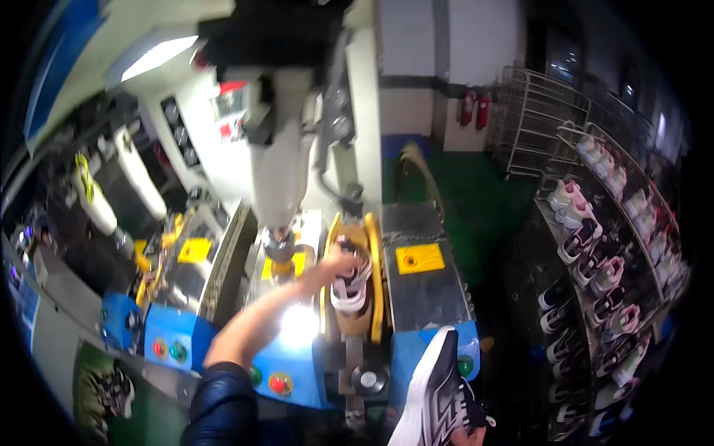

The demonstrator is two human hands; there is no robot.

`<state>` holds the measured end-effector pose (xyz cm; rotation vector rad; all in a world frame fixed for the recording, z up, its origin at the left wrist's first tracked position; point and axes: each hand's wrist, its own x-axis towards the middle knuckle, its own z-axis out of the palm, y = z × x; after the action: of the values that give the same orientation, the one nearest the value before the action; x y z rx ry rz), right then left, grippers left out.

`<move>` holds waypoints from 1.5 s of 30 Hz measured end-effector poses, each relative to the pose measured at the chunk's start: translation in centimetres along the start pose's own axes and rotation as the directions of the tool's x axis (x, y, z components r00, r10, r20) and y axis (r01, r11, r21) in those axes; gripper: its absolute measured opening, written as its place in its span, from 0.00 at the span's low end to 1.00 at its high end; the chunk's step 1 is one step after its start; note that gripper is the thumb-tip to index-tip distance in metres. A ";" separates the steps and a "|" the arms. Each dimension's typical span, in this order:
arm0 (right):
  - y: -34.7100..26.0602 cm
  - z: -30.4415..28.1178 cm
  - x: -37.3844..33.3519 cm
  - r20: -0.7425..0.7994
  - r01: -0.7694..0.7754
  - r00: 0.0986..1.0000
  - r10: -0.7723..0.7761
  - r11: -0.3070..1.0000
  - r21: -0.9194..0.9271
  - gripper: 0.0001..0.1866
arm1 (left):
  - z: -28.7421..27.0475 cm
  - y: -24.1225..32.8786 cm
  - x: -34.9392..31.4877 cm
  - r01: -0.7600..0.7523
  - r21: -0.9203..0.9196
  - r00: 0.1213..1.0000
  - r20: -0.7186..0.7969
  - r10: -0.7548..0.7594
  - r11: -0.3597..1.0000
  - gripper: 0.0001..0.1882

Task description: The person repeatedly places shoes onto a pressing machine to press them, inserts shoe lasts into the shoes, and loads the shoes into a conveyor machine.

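Room: A green floor (pixel 468 193) is running behind the machine, two red fire extinguishers (pixel 483 111) are hanging on the wall, and a wire trolley (pixel 513 119) is standing near them.
Shoe rack: On my right, a tiered rack (pixel 556 236) is holding rows of shoes in pale, pink and dark colours.
Machine: A white column (pixel 364 97) is rising ahead of me, and blue panels (pixel 297 372) are facing me with red and green buttons.
Cradle: Yellow rails (pixel 377 290) are flanking a pale shoe (pixel 349 297), which is sitting between them.
Left hand: My left hand (pixel 341 266) is touching the top of that shoe around its opening; I cannot tell whether its fingers are pinching or just resting there.
Left sleeve: A dark, shiny sleeve (pixel 223 405) is covering my lower forearm, while the rest is showing bare.
Right hand: My right hand (pixel 468 436), partly cut off by the lower edge, is gripping a black-and-white shoe (pixel 435 398).
Held shoe: It is tilting toe-up in front of the right-hand blue panel, its white sole facing left.
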<state>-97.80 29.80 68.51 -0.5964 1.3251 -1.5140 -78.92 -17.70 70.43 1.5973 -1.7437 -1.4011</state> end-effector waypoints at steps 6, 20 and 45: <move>-5.6 8.8 9.0 -0.081 -0.131 0.989 0.127 0.990 -0.045 0.21 | -3.3 -4.2 -25.8 -0.040 -0.624 0.995 0.047 0.088 0.780 0.30; -0.7 26.3 34.4 0.237 0.260 0.965 -0.110 0.300 -0.918 0.29 | -0.8 -20.8 -53.8 -0.102 -0.923 0.479 -0.372 -0.795 0.370 0.23; 9.9 39.0 11.3 0.908 0.909 0.396 -0.138 -0.079 -0.409 0.27 | -3.6 -26.9 -49.9 0.152 -0.926 0.697 -0.147 -0.702 0.346 0.23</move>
<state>-65.27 3.50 67.48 -2.6892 1.2775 -0.5720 -48.49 30.03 65.58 1.5983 -0.0478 -1.4602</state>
